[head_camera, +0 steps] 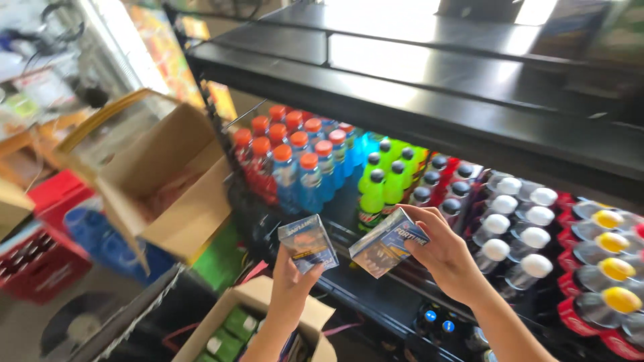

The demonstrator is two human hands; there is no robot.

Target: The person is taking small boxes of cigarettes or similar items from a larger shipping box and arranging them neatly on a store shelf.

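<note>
Two small blue-and-grey cartons are up in front of the drinks shelf (pixel 429 121). The left hand (pixel 290 281) grips the left carton (pixel 308 243) from below, fingers (pixel 315 273) curled round its lower end. The right hand (pixel 444 253) pinches the right carton (pixel 388 241), fingers over its top edge, thumb beneath.

Two blue-and-white small cartons (pixel 308 243), orange-capped red and blue bottles (pixel 295 171), black-capped green bottles (pixel 379 188), black shelf (pixel 416 107)

A shop — black shelves (pixel 429 100) packed with rows of bottled drinks (pixel 315 171); stock cartons (pixel 161 181) stand beside them.
</note>
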